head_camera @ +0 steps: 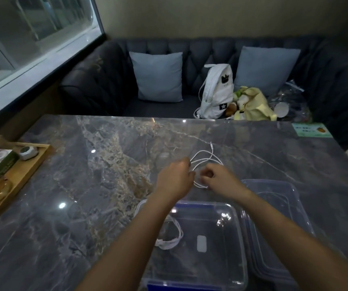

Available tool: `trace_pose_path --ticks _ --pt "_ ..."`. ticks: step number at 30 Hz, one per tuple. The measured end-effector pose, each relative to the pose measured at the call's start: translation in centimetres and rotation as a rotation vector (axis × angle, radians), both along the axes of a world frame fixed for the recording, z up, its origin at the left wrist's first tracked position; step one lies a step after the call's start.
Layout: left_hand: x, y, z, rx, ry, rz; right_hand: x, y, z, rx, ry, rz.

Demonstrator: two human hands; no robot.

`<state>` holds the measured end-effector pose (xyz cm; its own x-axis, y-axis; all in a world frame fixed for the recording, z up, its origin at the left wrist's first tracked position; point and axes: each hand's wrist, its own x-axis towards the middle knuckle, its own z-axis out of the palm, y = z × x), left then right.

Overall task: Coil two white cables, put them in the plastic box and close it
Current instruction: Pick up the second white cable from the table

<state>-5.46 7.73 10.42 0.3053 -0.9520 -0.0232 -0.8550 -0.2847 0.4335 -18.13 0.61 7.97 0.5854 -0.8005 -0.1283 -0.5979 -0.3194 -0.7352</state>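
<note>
A clear plastic box [235, 244] stands open on the marble table near me. Inside it, at the left, lies one coiled white cable [172, 241], partly hidden by my left forearm. Its clear lid [284, 208] rests on the table to the right of the box. Beyond the box, both hands hold a second white cable [205, 157], whose loose loops and plug end trail away across the table. My left hand [175, 179] pinches it on the left. My right hand [219, 178] grips it on the right, fingers curled.
A wooden tray [25, 177] with a small box, a white gadget and amber glass dishes sits at the table's left edge. A green card [310, 130] lies at the far right corner. Behind the table is a dark sofa with two cushions, a white backpack [217, 91] and bags.
</note>
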Motion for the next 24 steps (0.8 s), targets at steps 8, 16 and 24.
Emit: trace_pose_path --ticks 8,16,24 --pt "0.1 -6.0 -5.3 0.132 -0.065 -0.264 -0.6 -5.5 -4.5 -0.066 0.239 0.018" --pt "0.7 -7.2 -11.1 0.315 -0.218 -0.385 -1.0 -5.5 -8.7 -0.12 0.446 0.202" --pt "1.3 -7.6 -10.8 0.245 -0.197 -0.364 -0.6 -6.2 -9.0 -0.186 0.337 0.218"
